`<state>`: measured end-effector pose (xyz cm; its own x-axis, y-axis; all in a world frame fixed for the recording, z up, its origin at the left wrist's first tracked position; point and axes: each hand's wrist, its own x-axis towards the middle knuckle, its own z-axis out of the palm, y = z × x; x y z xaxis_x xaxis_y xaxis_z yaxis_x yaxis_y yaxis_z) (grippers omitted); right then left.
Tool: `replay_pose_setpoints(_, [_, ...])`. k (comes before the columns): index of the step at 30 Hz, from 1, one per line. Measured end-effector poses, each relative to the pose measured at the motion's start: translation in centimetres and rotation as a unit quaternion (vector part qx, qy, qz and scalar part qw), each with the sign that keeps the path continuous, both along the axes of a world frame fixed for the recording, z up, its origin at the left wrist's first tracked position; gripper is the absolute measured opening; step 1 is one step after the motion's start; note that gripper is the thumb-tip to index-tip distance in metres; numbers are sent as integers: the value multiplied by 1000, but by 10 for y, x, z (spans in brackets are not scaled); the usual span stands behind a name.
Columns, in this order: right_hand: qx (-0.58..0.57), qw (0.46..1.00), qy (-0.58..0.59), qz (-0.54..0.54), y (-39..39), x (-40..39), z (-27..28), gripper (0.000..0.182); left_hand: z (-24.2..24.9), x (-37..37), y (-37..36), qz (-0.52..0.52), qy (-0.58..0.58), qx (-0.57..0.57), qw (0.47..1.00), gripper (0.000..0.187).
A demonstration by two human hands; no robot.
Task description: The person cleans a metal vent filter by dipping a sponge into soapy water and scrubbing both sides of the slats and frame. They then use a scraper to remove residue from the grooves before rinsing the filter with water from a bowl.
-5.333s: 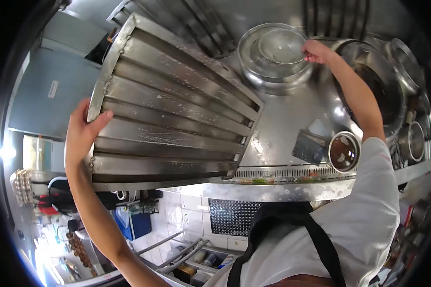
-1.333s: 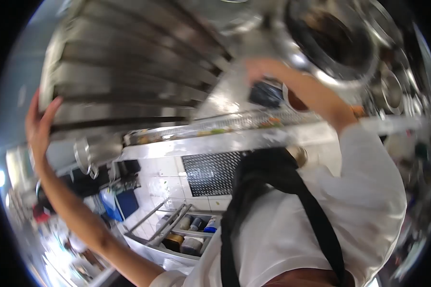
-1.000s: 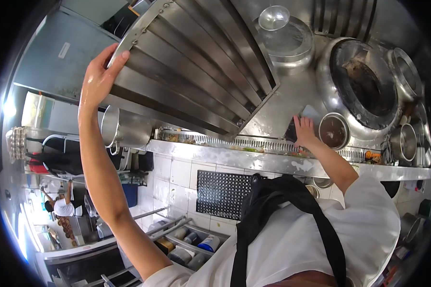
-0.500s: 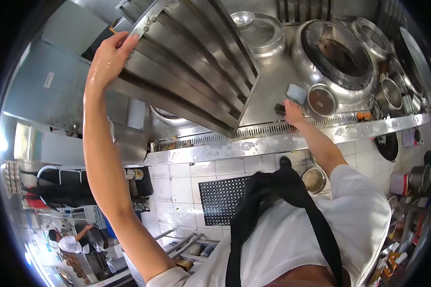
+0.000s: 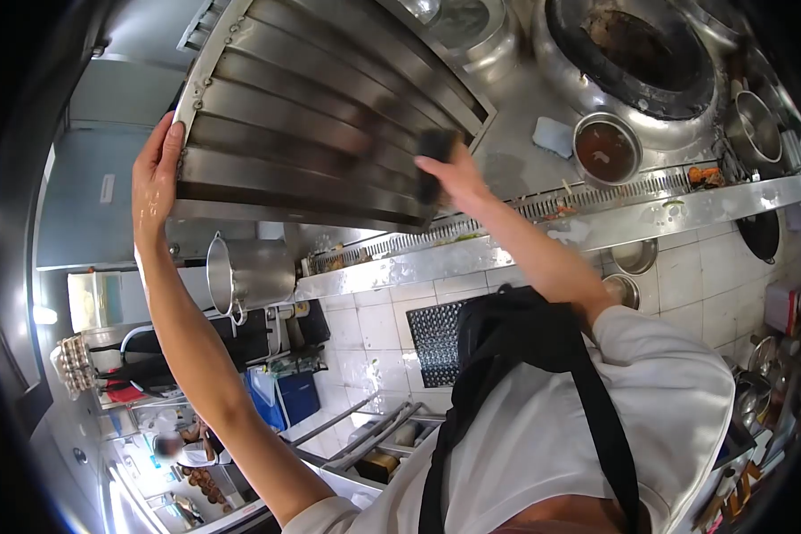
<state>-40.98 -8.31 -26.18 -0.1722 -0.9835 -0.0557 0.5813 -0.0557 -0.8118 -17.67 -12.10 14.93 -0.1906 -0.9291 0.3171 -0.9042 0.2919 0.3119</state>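
Two edges of a broad, slatted silver-grey metal panel [image 5: 285,125] frame a set of long parallel ridges as it tilts over the left part of a wet stainless-steel counter [image 5: 510,160] in a kitchen. The left hand [image 5: 154,176] has its grip clamped on the panel's outer edge, thumb on the front face and fingers wrapped behind; water and suds glisten on the wrist. The right hand [image 5: 458,174], blurred, has its grip closed around a dark, block-shaped pad [image 5: 435,164] at the panel's lower right part; whether pad and metal touch cannot be told. The panel's lower corner lies near a slotted drain strip [image 5: 538,208] dotted with food scraps along the counter's front; whether it rests there is unclear. To the right of the right hand, a pale blue-white sponge [image 5: 554,137] sits just beside a round steel bowl of reddish-brown liquid [image 5: 607,151]. Behind them rises a large, round steel cooking well with a blackened rim [image 5: 632,53]. A tall steel pot [image 5: 256,271] appears below the panel's left part. Down on the white tiled floor [image 5: 378,347] lies a perforated black mat [image 5: 432,345], near the wearer's black apron [image 5: 516,338] and white shirt [image 5: 659,383]. At lower left, another person [image 5: 196,452] in white is partly visible in the distance.
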Motion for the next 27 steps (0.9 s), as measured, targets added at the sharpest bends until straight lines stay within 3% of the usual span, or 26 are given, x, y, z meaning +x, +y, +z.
replay_pose_setpoints(2, [-48,994,92,-37,-9,24,78,66,-4,0,-6,8,-42,-35,998,58])
replay_pose_setpoints(3, [-59,976,184,-105,-17,38,109,64,-4,0,-10,11,-80,-72,994,59])
replay_pose_setpoints(5, [-171,975,115,-80,-26,47,174,43,-1,-8,-15,30,-95,-60,993,59])
replay_pose_setpoints(6, [-171,975,113,-81,-33,55,190,43,-2,-13,-16,49,-103,-45,992,61])
replay_pose_setpoints(7, [-213,953,188,-108,-44,61,204,37,-5,-20,-15,39,-75,-68,994,61])
replay_pose_setpoints(8, [-253,923,259,-132,-51,67,213,31,-5,-21,-17,43,-72,-73,994,61])
replay_pose_setpoints(9, [-260,921,259,-129,-54,71,219,31,-6,-20,-19,36,-75,-84,993,60])
replay_pose_setpoints(11, [-341,850,323,-238,-57,85,224,33,-8,-18,-19,51,-89,-93,990,60])
replay_pose_setpoints(15, [-352,826,366,-245,-63,101,235,39,-8,-21,-14,76,-109,-103,986,65])
replay_pose_setpoints(17, [-334,803,348,-351,-65,108,244,40,-8,-21,-10,84,-106,-99,986,66])
replay_pose_setpoints(20, [-338,783,344,-393,-70,110,255,39,-4,-19,-10,89,-114,-89,986,66])
replay_pose_setpoints(21, [-348,768,382,-378,-76,113,254,61,-4,-18,-10,85,-125,-81,985,66])
replay_pose_setpoints(24, [-357,764,370,-389,-77,113,261,67,-4,-12,-20,68,-124,-87,986,66])
replay_pose_setpoints(27, [-316,777,373,-397,-64,101,274,51,-8,-6,-27,65,-119,-105,985,68])
